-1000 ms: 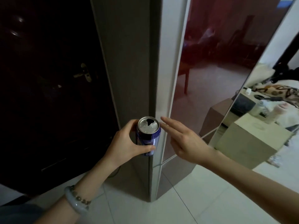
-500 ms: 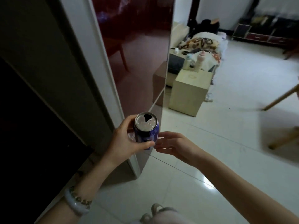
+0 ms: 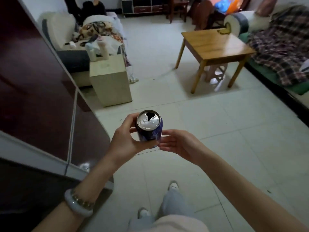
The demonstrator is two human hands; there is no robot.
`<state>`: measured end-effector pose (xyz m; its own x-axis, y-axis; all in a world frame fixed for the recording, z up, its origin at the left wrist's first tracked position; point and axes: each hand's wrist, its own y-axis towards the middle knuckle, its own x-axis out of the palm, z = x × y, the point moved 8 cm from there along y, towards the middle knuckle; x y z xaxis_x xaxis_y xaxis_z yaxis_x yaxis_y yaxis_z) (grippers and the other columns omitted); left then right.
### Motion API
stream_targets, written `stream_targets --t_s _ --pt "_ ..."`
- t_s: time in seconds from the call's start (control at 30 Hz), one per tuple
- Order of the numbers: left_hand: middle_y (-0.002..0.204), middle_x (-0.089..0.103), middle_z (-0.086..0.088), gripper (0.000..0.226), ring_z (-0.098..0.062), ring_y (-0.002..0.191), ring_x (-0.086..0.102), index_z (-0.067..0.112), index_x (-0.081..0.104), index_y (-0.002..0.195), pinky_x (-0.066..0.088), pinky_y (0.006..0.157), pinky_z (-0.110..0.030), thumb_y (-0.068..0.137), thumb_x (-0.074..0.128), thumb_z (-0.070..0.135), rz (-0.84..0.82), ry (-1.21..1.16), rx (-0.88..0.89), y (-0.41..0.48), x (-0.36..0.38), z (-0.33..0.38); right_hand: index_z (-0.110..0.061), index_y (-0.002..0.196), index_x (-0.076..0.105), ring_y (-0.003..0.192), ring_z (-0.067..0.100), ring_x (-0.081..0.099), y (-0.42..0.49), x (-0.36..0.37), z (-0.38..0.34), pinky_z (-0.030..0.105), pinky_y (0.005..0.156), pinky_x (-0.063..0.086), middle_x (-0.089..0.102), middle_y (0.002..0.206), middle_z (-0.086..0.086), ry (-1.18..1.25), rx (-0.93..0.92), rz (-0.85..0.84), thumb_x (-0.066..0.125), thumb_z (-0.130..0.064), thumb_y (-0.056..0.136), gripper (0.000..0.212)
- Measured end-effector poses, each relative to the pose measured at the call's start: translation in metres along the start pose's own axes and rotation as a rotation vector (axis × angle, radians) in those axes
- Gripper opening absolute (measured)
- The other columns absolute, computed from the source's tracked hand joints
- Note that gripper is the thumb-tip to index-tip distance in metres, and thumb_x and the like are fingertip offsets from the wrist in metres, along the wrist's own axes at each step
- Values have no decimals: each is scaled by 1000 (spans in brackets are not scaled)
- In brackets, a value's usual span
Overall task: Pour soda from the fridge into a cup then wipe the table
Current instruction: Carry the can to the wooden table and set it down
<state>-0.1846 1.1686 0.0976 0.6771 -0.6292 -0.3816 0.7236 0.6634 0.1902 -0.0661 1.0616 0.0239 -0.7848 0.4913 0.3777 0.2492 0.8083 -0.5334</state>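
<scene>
Floor [image 3: 217,148]: pale tiles, fills most of the frame.
Fridge [image 3: 33,97]: dark red glossy door along the left edge, shut, with a thin light seam running down it.
Sofa [image 3: 280,52]: right edge of frame, plaid blanket over it, rolled cushion at its far end.
Bench [image 3: 215,46]: wooden, upper right, just beside the sofa. Top mostly bare; one small item on its far corner, too blurred to identify. A stool [image 3: 215,72] sits under it.
Armchair [image 3: 61,29]: upper left, light-coloured, with patterned fabric piled on it.
Beige cube cabinet [image 3: 110,81]: in front of the armchair, near the fridge. Two bottles [image 3: 103,49] stand at its back edge.
Hands: both at frame centre, over the floor and well apart from the bench.
Left hand [image 3: 125,141]: wrapped around the soda can [image 3: 149,128] from the left, thumb across its near side, fingers behind.
Right hand [image 3: 180,144]: fingers relaxed and loosely curved, holding nothing. Fingertips sit at the can's lower right side; can't tell if they touch.
Soda can: upright, blue body, top already open, dark opening towards the far side.
Bracelet [image 3: 76,203]: pale bangle plus a beaded strand on the left wrist, lower left.
Shoes [image 3: 173,185]: light-coloured, bottom centre, on the tiles.
</scene>
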Motion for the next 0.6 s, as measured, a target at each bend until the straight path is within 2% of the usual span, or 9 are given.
stream_targets --t_s 0.17,0.33,0.6 --pt "108 63 24 72 -2 99 62 39 53 111 47 81 -14 48 87 43 -175 -51 31 28 83 22 -3 102 63 82 26 67 -34 -77 -9 30 81 56 71 85 16 112 -65 157 43 -13 92 24" --pt "108 63 24 72 -1 100 61 36 53 113 45 81 -10 51 90 34 -296 -74 80 58 171 49 -1 104 63 81 25 68 -60 -162 -24 27 75 58 69 92 20 179 -95 283 45 -14 92 26" --pt "107 63 24 72 0 99 60 32 55 114 44 80 -9 54 92 24 -366 -99 81 115 322 95 3 112 61 88 30 66 -86 -317 -73 33 83 55 66 101 25 221 -111 351 47 -15 92 31"
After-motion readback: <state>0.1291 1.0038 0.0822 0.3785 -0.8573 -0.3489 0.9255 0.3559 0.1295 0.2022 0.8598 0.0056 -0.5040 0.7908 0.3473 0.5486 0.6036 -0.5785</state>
